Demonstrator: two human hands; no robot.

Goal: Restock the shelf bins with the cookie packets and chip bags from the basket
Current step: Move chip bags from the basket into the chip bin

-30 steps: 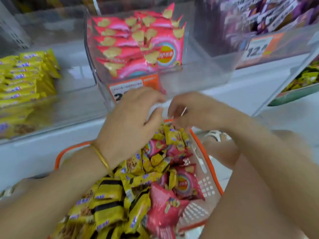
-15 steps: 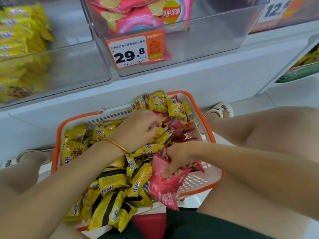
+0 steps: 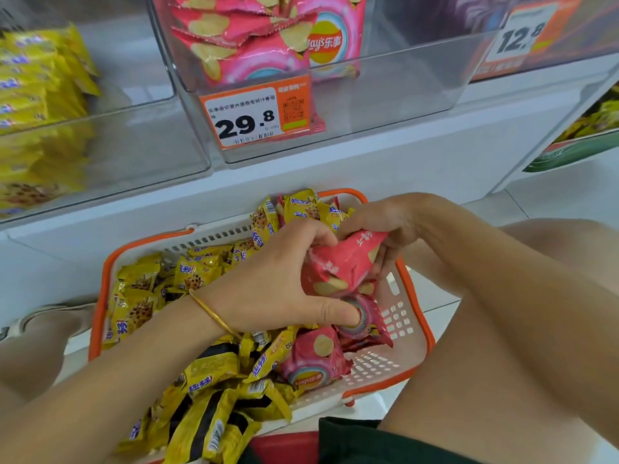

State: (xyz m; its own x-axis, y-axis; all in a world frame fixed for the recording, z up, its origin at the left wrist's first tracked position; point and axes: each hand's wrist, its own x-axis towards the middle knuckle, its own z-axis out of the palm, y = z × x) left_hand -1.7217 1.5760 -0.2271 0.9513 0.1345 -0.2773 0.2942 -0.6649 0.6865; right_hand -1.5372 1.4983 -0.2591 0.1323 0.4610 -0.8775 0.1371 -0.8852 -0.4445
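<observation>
A white basket with an orange rim (image 3: 417, 333) sits on the floor between my knees, full of yellow cookie packets (image 3: 201, 373) and pink chip bags (image 3: 313, 361). My left hand (image 3: 278, 289) and my right hand (image 3: 385, 226) both grip a bunch of pink chip bags (image 3: 341, 262) just above the basket's right half. My left thumb presses a lower bag of the bunch. Above, a clear shelf bin (image 3: 385, 105) holds more pink chip bags (image 3: 264, 38) behind a 29.8 price tag (image 3: 256, 115).
A clear bin (image 3: 140, 155) at the left holds yellow cookie packets (image 3: 37, 95). A bin with a 12.8 tag (image 3: 516, 38) stands at the upper right. The white shelf edge (image 3: 368, 162) runs just behind the basket. My bare knees flank the basket.
My hands came down from the chip bin into the basket, gathered pink chip bags, and now lift the bunch slightly toward the basket's right rear.
</observation>
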